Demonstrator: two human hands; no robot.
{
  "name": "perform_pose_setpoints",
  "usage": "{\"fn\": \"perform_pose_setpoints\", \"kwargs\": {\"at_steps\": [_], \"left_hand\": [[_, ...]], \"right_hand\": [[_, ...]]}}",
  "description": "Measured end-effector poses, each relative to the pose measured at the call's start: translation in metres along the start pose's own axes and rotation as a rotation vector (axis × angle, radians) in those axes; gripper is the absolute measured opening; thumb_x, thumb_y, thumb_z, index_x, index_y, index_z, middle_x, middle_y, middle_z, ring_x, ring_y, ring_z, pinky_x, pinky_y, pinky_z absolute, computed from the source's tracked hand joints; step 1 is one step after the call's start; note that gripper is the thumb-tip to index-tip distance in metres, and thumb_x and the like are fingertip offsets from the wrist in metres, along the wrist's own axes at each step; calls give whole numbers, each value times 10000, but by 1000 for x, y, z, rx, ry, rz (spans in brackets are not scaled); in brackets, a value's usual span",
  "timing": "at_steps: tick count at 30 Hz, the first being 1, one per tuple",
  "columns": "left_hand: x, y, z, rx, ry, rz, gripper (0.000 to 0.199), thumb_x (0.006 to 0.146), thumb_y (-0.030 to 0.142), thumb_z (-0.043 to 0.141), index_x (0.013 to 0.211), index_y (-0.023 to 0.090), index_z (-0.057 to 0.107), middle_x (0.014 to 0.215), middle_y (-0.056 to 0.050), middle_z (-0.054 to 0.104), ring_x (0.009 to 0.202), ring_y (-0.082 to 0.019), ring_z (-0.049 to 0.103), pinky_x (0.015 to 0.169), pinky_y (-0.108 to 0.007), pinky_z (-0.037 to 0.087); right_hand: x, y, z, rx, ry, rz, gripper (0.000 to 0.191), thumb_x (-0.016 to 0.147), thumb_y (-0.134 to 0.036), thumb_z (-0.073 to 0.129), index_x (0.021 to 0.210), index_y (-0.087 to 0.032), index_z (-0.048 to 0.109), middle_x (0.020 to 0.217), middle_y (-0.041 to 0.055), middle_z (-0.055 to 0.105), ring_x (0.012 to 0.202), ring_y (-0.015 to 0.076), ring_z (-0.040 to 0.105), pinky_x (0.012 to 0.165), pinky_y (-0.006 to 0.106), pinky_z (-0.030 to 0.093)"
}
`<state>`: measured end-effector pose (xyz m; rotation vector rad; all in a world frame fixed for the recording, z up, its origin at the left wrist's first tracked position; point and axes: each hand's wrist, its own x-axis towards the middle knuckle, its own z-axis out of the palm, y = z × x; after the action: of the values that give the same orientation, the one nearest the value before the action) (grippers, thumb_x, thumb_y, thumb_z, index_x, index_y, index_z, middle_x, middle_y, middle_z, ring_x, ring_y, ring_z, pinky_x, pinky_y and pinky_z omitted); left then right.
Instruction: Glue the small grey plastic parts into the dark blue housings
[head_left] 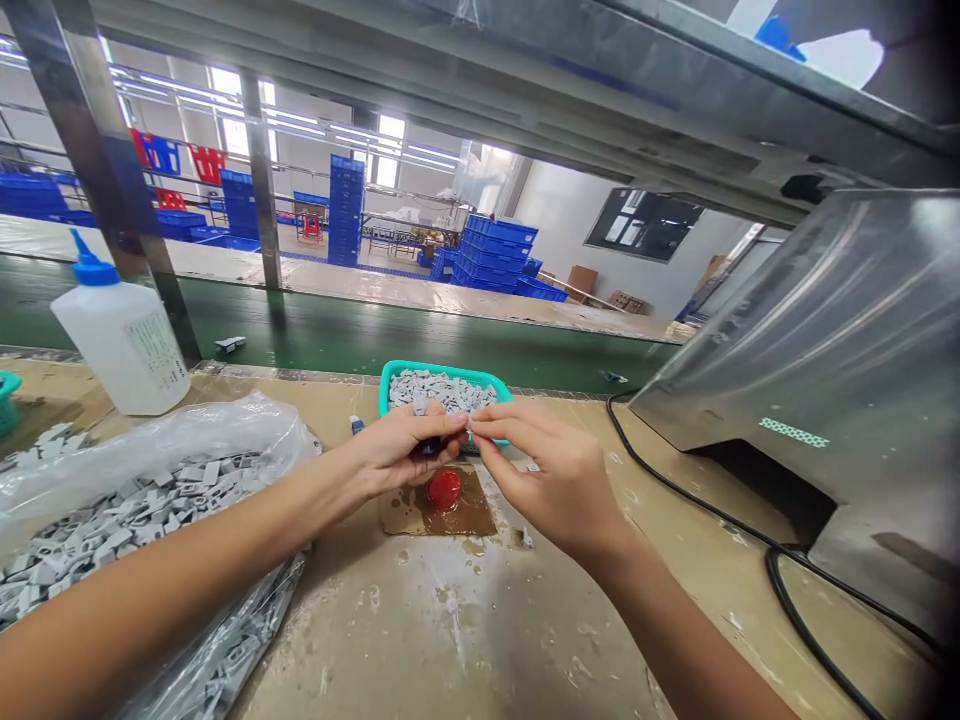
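My left hand point(397, 450) is closed around a small dark part point(429, 446), mostly hidden by the fingers. A light grey piece shows at its fingertips. My right hand point(551, 465) is closed in a pinch, its fingertips meeting the left thumb at a tiny pale piece too small to name. Just behind both hands stands a turquoise basket point(384, 385) full of small grey plastic parts point(442, 388). Below them a wet red pad point(444, 490) rests on a brown board point(480, 515).
A clear plastic bag point(255, 415) of grey parts lies at left, near a white bottle point(124, 345) with a blue nozzle. Behind runs a green conveyor belt point(322, 335). A metal housing point(840, 330) and black cable point(697, 490) occupy the right; a metal beam point(525, 90) crosses overhead.
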<state>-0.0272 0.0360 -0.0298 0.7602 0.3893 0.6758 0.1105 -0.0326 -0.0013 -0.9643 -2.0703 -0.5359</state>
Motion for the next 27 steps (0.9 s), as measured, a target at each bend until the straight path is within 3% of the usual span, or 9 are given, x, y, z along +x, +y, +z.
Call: {"fn": "perform_pose_setpoints", "kwargs": {"at_steps": [8,13,17,20,27], "left_hand": [[-8,-2,8,7,6,23,310,546,108,722,458,122,425,487,50,450,483,-28,440,449,-141,353],[-7,1,9,128,96,15,255,602,101,677,516,129,438,514,32,475,508,-48,481,456,-147,362],[-2,6,6,163,230,31,80,691,89,560,650,119,497,716,-50,572,623,-117,575,470,-188,407],[-2,8,5,110,287,6,116,669,15,466,647,128,454,789,-81,586,654,-143,595,462,-197,417],[-5,11,4,76,295,-13,134,642,8,451,613,129,401,826,-106,572,614,-124,574,444,-180,413]], "right_hand": [[-1,-7,0,-105,3,-13,126,758,-58,521,689,-138,590,733,69,616,718,182,525,685,344,468],[-8,-5,2,-70,25,148,140,714,-59,547,653,-180,583,683,11,627,713,181,489,658,327,453],[-41,-2,3,30,-139,339,151,687,-55,543,654,-195,589,649,-10,621,691,173,485,601,288,439],[-70,-1,4,14,-253,420,147,679,-66,548,694,-199,609,659,-9,627,705,178,480,600,279,422],[-96,-8,8,-143,-326,375,145,712,-81,520,649,-191,590,684,-23,639,781,193,470,716,327,285]]}}
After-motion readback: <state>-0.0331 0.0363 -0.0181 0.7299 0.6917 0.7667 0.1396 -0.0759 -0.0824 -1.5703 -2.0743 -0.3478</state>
